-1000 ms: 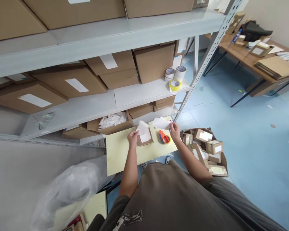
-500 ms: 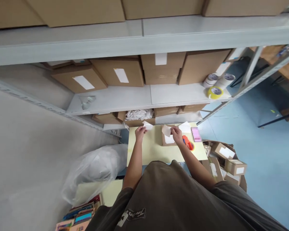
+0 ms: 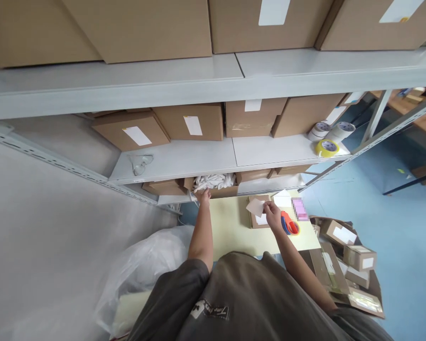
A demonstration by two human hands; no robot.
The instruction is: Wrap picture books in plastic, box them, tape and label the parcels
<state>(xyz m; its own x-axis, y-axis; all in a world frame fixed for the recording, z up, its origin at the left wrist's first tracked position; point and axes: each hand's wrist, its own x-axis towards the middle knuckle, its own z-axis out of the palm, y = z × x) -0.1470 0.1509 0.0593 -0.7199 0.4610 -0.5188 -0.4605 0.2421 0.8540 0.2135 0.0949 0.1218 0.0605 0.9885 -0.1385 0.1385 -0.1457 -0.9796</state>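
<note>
My left hand (image 3: 203, 195) reaches forward to the open cardboard box of white crumpled material (image 3: 213, 182) on the low shelf, fingers at its edge; whether it grips anything is hidden. My right hand (image 3: 271, 211) pinches a white paper label (image 3: 255, 207) above a small brown box (image 3: 258, 219) on the pale yellow table (image 3: 230, 227). An orange and blue tape dispenser (image 3: 289, 224) lies just right of that hand. A white sheet (image 3: 282, 199) and a pink pad (image 3: 299, 209) lie behind it.
Grey metal shelving (image 3: 234, 151) holds large labelled cartons and tape rolls (image 3: 327, 148). A carton full of small labelled boxes (image 3: 351, 255) stands on the blue floor at right. A clear plastic bag (image 3: 142, 270) sits left of the table.
My left hand moved forward from over the table to the box of white material on the shelf. The right hand still holds the label over the small box. The view tilted up.
</note>
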